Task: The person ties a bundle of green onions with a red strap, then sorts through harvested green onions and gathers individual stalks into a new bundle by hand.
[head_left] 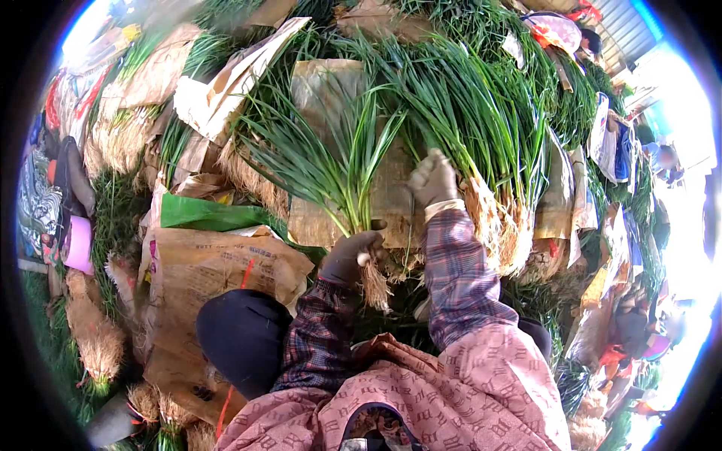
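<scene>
My left hand (351,258), in a grey-brown glove, is closed around the lower stems of a small bunch of green plants (353,173); pale roots stick out below the fist and the leaves fan upward. My right hand (435,179), gloved too, is closed beside the left edge of a larger pile of plants (489,128), whose pale roots point toward me. What its fingers hold, if anything, is too small to make out. Under and between the bunches lies a brown paper sheet (391,188).
Printed brown paper (214,278) and a green leaf-like sheet (218,213) lie at the left. Root bundles (94,331) lie farther left, near a pink object (78,244). More greens and paper wraps (226,75) fill the back. My covered knee (244,338) is beside my left forearm.
</scene>
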